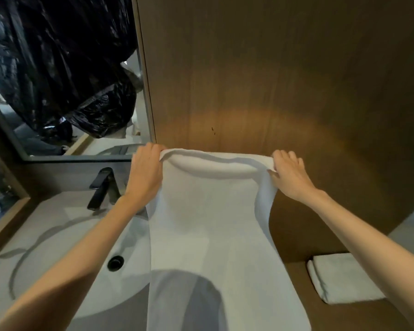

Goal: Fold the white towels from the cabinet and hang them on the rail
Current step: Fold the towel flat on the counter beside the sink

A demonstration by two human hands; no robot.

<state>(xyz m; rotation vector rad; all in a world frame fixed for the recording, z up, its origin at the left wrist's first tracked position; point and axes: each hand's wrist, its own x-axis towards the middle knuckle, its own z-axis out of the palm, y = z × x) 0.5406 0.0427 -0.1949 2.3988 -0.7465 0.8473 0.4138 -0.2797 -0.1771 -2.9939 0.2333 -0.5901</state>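
A long white towel (208,225) hangs down in front of me, held up by its top edge against the wooden cabinet front (273,80). My left hand (146,170) pinches the top left corner. My right hand (289,173) grips the top right corner, fingers curled over the edge. The top edge sags a little between the hands. A second white towel (339,278), folded into a flat rectangle, lies on the wooden ledge at the lower right, partly behind my right forearm. No rail shows in this view.
A pale sink basin (58,247) with a dark drain (115,262) lies below left, with a black tap (102,187) behind it. A mirror (58,75) at upper left reflects black plastic sheeting. The towel's lower end hangs over the basin's right side.
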